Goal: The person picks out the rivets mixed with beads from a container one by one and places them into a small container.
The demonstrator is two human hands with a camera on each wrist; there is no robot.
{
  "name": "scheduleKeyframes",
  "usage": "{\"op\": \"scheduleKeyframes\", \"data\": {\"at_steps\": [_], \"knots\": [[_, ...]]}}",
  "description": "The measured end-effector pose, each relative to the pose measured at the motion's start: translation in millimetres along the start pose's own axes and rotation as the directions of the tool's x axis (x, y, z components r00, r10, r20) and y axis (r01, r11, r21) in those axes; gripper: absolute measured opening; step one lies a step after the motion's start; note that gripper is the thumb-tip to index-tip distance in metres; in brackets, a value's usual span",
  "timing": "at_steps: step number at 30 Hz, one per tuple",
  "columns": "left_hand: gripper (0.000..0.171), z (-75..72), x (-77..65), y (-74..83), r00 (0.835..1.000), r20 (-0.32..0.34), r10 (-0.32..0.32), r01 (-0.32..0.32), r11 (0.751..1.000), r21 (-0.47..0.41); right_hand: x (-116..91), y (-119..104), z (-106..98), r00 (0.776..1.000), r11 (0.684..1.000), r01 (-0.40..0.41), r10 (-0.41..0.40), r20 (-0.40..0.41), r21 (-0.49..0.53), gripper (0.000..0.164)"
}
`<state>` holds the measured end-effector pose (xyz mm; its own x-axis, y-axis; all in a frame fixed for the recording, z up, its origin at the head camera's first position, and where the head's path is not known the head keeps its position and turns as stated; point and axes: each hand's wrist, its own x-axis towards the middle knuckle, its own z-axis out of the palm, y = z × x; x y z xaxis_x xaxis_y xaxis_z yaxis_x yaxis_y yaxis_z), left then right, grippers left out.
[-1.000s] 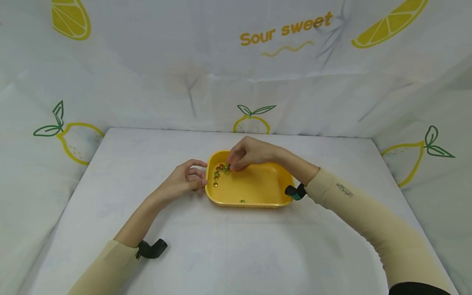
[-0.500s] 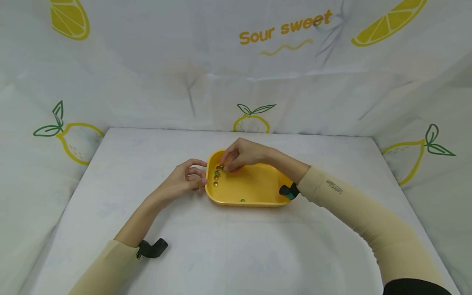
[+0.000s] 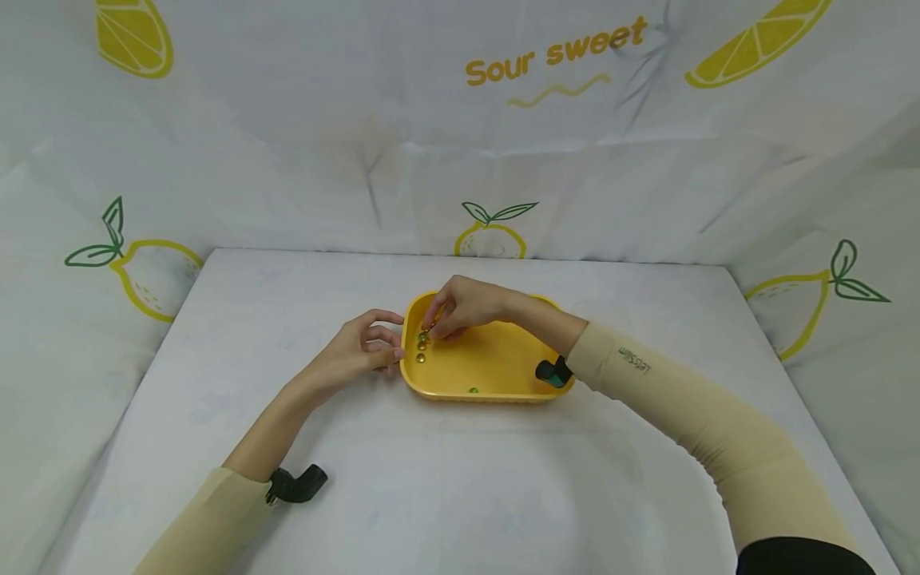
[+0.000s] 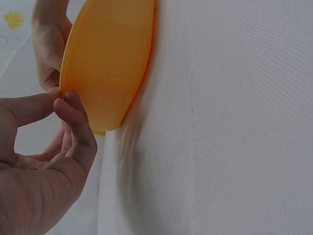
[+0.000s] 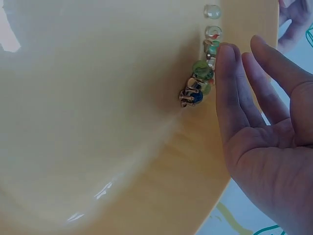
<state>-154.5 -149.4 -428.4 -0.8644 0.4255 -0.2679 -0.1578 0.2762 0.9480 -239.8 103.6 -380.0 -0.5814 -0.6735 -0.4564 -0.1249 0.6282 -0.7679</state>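
Observation:
A yellow rectangular tray (image 3: 496, 359) lies on the white table. Small glass beads (image 3: 421, 358) run along its left inner wall. Up close they look clear, green and blue, with some shiny metallic bits (image 5: 193, 88). At the tray's left end, my left hand (image 3: 362, 347) rests its fingertips against the outer wall and rim (image 4: 62, 78). Inside the tray my right hand (image 3: 467, 307) reaches to the far left corner, its digits beside the bead cluster. A gap shows between its thumb and index finger (image 5: 271, 54). In the head view this hand covers part of the cluster.
A lone green bead (image 3: 473, 390) sits near the tray's front wall. White table surface (image 3: 460, 479) extends around the tray. Behind and beside it hangs a white cloth (image 3: 309, 160) printed with lemons and lettering. Black cameras (image 3: 298, 483) are strapped to both wrists.
My right hand has moved left inside the tray, closer to the left wall, and beads beside it have shifted left or gone behind the fingers. My left hand has stayed in place.

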Motion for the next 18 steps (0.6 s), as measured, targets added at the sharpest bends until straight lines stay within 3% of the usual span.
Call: {"op": "scheduleKeyframes", "data": {"at_steps": [8, 18], "knots": [[0.06, -0.2, -0.9, -0.9, 1.0, 0.001, 0.005, -0.005, 1.0, 0.002, 6, 2, 5, 0.999, 0.999, -0.037, 0.037, 0.037, 0.0, 0.03], [0.06, 0.1, -0.7, -1.8, 1.0, 0.004, 0.007, -0.007, 1.0, 0.0, 9, 2, 11, 0.997, 0.996, -0.035, 0.041, 0.069, -0.084, 0.027]]}}
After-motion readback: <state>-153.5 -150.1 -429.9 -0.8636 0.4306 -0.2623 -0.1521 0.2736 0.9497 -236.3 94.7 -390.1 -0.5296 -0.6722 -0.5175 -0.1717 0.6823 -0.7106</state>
